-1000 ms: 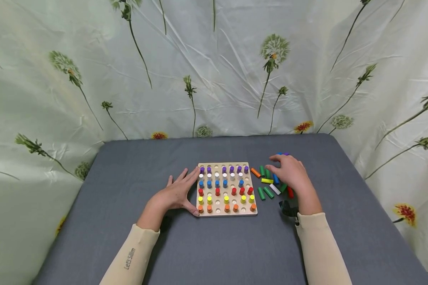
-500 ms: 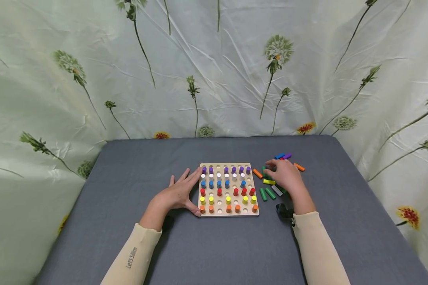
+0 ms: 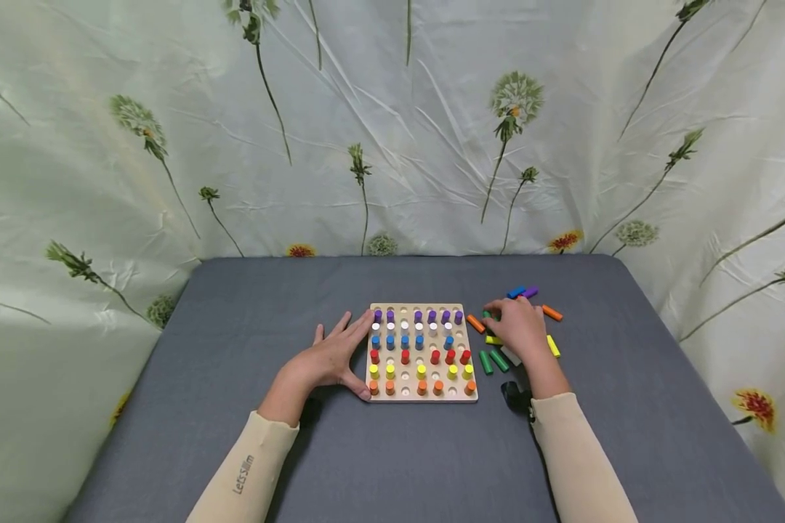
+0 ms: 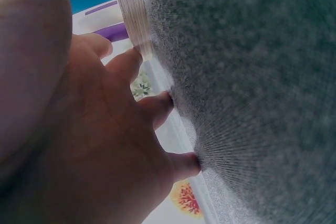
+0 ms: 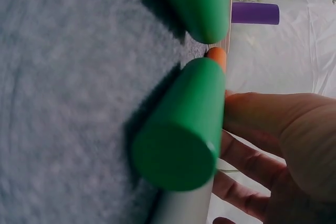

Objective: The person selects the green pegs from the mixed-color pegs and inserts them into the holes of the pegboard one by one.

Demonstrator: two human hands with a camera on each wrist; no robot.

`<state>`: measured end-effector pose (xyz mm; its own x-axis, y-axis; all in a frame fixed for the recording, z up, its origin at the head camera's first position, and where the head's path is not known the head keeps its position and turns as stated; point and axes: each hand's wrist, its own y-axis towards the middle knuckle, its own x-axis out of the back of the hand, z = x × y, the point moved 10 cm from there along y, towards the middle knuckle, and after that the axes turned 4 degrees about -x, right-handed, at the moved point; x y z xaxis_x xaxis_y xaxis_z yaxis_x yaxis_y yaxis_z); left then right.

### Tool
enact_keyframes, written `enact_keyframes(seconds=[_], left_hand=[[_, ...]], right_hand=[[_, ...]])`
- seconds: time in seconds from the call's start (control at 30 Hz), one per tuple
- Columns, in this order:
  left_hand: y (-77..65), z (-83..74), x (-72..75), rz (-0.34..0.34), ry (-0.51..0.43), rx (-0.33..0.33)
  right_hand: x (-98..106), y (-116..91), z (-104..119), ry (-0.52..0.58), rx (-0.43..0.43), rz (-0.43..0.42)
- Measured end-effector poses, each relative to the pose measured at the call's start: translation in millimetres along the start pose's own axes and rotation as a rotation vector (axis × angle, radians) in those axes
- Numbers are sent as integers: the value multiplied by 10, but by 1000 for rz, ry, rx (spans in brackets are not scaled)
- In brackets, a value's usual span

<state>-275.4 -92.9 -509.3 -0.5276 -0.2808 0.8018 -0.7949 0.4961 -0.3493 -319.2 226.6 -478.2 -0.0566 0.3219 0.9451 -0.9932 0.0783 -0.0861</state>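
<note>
My left hand (image 3: pixel 327 359) is spread at the left side of a wooden pegboard (image 3: pixel 395 399), thumb at the near corner and fingertips at the far one. In the left wrist view, its fingers reach along the wooden edge (image 4: pixel 128 9). Rows of purple, white, blue, red, yellow and orange pegs stand upright in the board. My right hand (image 3: pixel 522 327) is over the loose pegs to the right, its thumb and index fingertip at a green peg (image 3: pixel 487 315); I cannot tell whether they grip it. In the right wrist view, another green peg (image 5: pixel 178 129) partly hides its fingers.
Two green pegs (image 3: pixel 498 360) lie in front of the right hand, an orange peg (image 3: pixel 475 324) between hand and board. Blue (image 3: pixel 516 292) and purple pegs (image 3: pixel 530 292) lie behind it; orange (image 3: pixel 552 312) and yellow ones (image 3: pixel 553 346) lie to its right. A flowered cloth (image 3: pixel 432 181) hangs behind the table.
My right hand has shifted left over the loose pegs, uncovering an orange and a yellow peg on its right. The left hand stays at the board's edge.
</note>
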Motion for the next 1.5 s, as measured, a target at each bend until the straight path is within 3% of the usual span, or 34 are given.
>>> enact_keyframes(seconds=[0.3, 0.53, 0.9, 1.1, 1.5], left_hand=[[6, 3, -15, 12, 44, 4], [16, -4, 23, -28, 2, 4], [-14, -28, 33, -35, -9, -5], [-14, -40, 19, -44, -16, -1], [-12, -33, 25, -40, -20, 26]], right_hand=[[21, -20, -8, 52, 16, -43], [100, -27, 6, 111, 8, -91], [330, -85, 136, 324, 43, -125], [375, -65, 387, 433, 114, -91], [371, 55, 1096, 450, 180, -1]])
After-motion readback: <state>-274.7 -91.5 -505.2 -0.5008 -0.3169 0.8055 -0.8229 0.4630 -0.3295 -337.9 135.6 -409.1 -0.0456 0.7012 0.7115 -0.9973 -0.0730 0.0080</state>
